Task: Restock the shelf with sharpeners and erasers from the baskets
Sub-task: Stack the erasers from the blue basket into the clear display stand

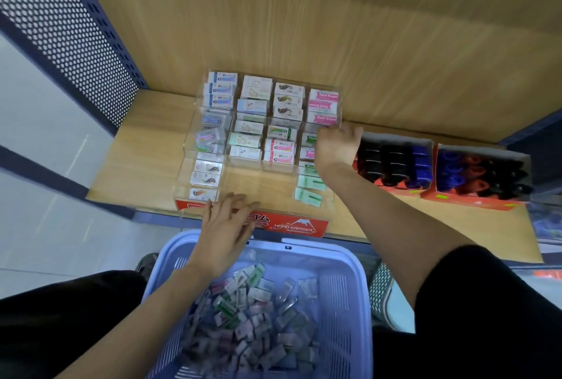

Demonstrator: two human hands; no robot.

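A clear tiered display tray (200, 135) with a red "Hard Eraser" front stands on the wooden shelf (137, 165), its columns filled with packaged erasers (252, 104). The middle front compartments hold nothing. My left hand (226, 223) rests with straight fingers on the tray's red front edge. Over the tray's right column is my right hand (336, 144), thumb spread out to the right and fingers bent down among the pink and green erasers; the fingertips are hidden. Below the shelf, a blue basket (349, 260) holds several loose erasers (258, 311).
Two red cardboard boxes (392, 187) (474, 200) of black, blue and red sharpeners stand right of the tray. A dark perforated panel (60, 28) closes the shelf's left side. Part of a pale second basket (383, 287) shows beside the blue one.
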